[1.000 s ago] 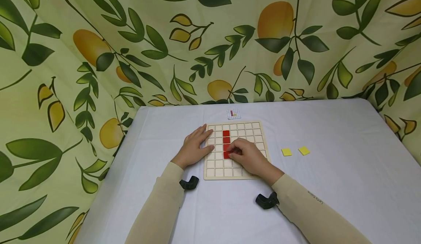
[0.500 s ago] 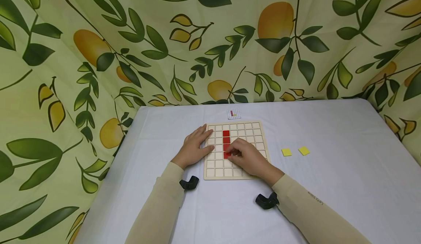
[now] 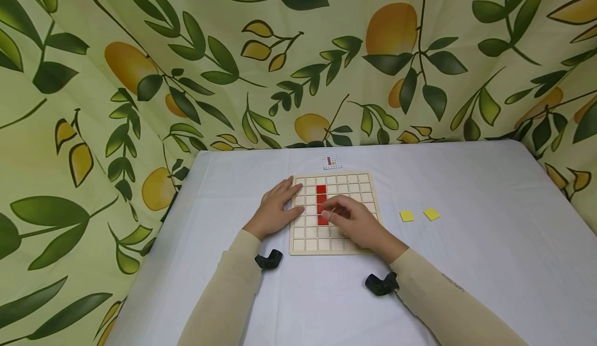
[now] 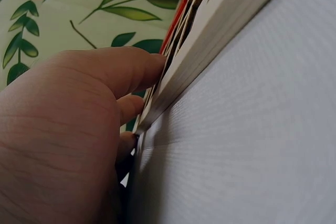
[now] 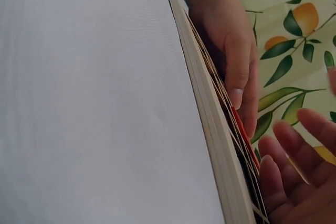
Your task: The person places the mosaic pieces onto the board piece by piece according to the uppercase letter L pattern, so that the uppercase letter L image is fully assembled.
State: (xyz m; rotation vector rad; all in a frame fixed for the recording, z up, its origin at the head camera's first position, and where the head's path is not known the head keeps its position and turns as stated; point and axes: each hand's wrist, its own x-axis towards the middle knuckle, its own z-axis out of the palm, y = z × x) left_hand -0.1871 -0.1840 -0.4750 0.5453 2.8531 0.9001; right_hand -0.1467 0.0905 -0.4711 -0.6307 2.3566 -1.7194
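Note:
A square wooden board [image 3: 310, 245] with a raised grid lies on the table. Several red square tiles [image 3: 321, 198] sit in one of its columns, one below another. My left hand [image 3: 274, 208] rests on the board's left edge with fingers extended; in the left wrist view the thumb [image 4: 139, 69] touches the rim. Over the middle of the board is my right hand [image 3: 352, 221], its fingers loosely bent beside the lower red tiles. In the right wrist view these fingers [image 5: 294, 150] are spread apart and hold nothing. The right hand covers part of the grid.
Two yellow square tiles [image 3: 407, 216] lie on the white tablecloth [image 3: 466, 263] right of the board. Behind the board is a small card [image 3: 332, 161] printed with a coloured grid. A fruit-patterned curtain [image 3: 298, 66] hangs at the back and sides.
My right hand's fingers have come off the lowest red tile and spread apart, and the hand has shifted slightly right. My left hand stays where it was.

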